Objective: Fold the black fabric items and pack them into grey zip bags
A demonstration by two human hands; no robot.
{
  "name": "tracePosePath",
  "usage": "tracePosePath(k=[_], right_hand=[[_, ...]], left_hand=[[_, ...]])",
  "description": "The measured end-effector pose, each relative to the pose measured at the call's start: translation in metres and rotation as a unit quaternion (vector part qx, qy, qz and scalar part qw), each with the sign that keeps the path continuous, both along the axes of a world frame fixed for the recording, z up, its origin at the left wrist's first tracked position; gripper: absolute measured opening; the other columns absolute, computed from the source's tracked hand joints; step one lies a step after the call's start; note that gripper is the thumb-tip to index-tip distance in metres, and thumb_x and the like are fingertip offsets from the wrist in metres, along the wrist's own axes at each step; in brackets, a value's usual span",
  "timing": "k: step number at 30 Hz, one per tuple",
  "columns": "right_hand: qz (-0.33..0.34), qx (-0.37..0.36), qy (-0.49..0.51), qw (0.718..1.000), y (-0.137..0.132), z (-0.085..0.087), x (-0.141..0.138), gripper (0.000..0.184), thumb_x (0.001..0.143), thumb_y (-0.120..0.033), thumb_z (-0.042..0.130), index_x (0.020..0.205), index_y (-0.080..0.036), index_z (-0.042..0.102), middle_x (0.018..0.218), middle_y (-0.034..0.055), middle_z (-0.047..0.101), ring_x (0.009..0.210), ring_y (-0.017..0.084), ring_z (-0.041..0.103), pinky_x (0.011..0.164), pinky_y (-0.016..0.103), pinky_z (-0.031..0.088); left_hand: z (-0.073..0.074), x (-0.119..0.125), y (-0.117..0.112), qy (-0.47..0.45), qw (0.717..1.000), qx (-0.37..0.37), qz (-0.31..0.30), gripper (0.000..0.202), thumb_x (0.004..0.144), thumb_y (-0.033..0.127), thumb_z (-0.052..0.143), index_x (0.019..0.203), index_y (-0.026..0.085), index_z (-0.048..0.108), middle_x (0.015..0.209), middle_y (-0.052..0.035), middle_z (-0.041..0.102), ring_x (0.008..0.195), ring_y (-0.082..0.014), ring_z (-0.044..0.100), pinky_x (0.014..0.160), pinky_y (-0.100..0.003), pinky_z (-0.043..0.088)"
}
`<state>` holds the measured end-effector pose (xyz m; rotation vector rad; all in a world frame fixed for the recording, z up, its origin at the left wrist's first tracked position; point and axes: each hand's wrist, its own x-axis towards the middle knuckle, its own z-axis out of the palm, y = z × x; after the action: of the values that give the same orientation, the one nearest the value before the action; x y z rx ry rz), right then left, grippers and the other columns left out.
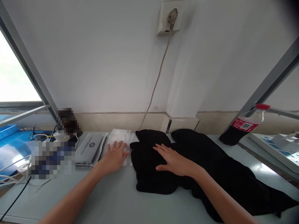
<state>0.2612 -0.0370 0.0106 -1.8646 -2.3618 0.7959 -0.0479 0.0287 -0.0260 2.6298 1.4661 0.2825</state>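
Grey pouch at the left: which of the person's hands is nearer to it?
Left. The left hand lies flat on the white packet just beside the grey pouch; the right hand rests on the black garment, farther off.

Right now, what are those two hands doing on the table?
A person has both hands lying flat and open on a pale table. The left hand rests on a thin white packet, next to a grey pouch. The right hand presses down on a black cloth spread across the table. A cola bottle with a red cap is off to the right.
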Motion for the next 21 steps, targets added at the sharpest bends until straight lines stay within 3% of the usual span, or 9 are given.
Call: tracePosePath(k=[2,4,7,9,12,14,18,21], right_hand=[[0.002,0.016,0.007,1.0,0.001,0.0,0.001,0.092,0.092,-0.069,0.055,0.165,-0.021,0.027,0.174,0.0123,0.015,0.16,0.037,0.009,0.126,0.056,0.02],[-0.018,0.084,-0.001,0.996,0.003,-0.001,0.001,0.079,0.097,-0.066,0.047,0.16,-0.019,0.036,0.17,0.0157,0.029,0.155,0.039,0.027,0.12,0.054,0.032],[-0.102,0.196,-0.07,0.973,0.007,-0.002,0.003,0.053,0.105,-0.051,0.035,0.139,-0.014,0.054,0.142,0.0227,0.058,0.128,0.04,0.057,0.1,0.05,0.047],[-0.142,0.199,-0.109,0.963,0.01,-0.005,0.004,0.043,0.105,-0.044,0.035,0.119,-0.012,0.061,0.116,0.024,0.068,0.109,0.041,0.065,0.088,0.05,0.049],[-0.147,0.169,-0.116,0.968,0.011,-0.009,0.005,0.027,0.101,-0.037,0.048,0.1,-0.014,0.061,0.095,0.0221,0.07,0.096,0.043,0.066,0.08,0.051,0.049],[-0.139,0.165,-0.104,0.971,0.012,-0.011,0.005,0.014,0.098,-0.029,0.05,0.096,-0.018,0.059,0.096,0.0193,0.068,0.096,0.04,0.066,0.08,0.047,0.049],[-0.161,0.177,-0.064,0.969,0.013,-0.015,0.006,0.018,0.101,-0.019,0.035,0.107,-0.017,0.052,0.111,0.0207,0.063,0.091,0.033,0.066,0.082,0.043,0.048],[-0.19,0.161,-0.03,0.968,0.016,-0.019,0.008,0.022,0.099,-0.026,0.044,0.118,-0.014,0.047,0.113,0.0227,0.062,0.093,0.035,0.066,0.078,0.043,0.048]], left_hand=[[0.003,0.002,0.005,0.0,1.0,-0.014,0.007,0.058,0.103,0.061,0.039,0.145,0.022,0.048,0.159,-0.0195,0.043,0.15,-0.046,0.032,0.112,-0.072,0.029],[0.004,0.004,0.01,0.001,1.0,-0.019,0.011,0.065,0.098,0.063,0.049,0.146,0.019,0.046,0.16,-0.0216,0.04,0.151,-0.047,0.029,0.114,-0.072,0.028],[0.006,0.007,0.014,-0.027,1.0,-0.015,0.001,0.048,0.103,0.039,0.044,0.147,0.02,0.045,0.162,-0.0193,0.038,0.153,-0.0403,0.029,0.117,-0.067,0.029],[0.007,0.01,0.012,-0.064,0.998,0.001,-0.012,0.041,0.105,0.029,0.035,0.145,0.024,0.046,0.158,-0.015,0.044,0.151,-0.033,0.036,0.12,-0.063,0.028],[0.004,0.015,0.005,-0.092,0.995,0.033,-0.03,0.039,0.108,0.042,0.036,0.141,0.025,0.048,0.147,-0.0122,0.053,0.142,-0.0308,0.046,0.122,-0.063,0.025],[0.001,0.018,0.001,-0.091,0.994,0.045,-0.039,0.047,0.106,0.05,0.041,0.144,0.022,0.044,0.147,-0.014,0.052,0.142,-0.0329,0.046,0.121,-0.062,0.026],[-0.006,0.02,0.001,-0.104,0.993,0.037,-0.039,0.049,0.109,0.044,0.034,0.153,0.021,0.033,0.151,-0.0157,0.049,0.14,-0.0316,0.048,0.113,-0.052,0.042],[-0.007,0.021,0.003,-0.095,0.993,0.066,-0.034,0.042,0.108,0.036,0.037,0.147,0.021,0.039,0.146,-0.0153,0.052,0.136,-0.0317,0.051,0.112,-0.053,0.043]])
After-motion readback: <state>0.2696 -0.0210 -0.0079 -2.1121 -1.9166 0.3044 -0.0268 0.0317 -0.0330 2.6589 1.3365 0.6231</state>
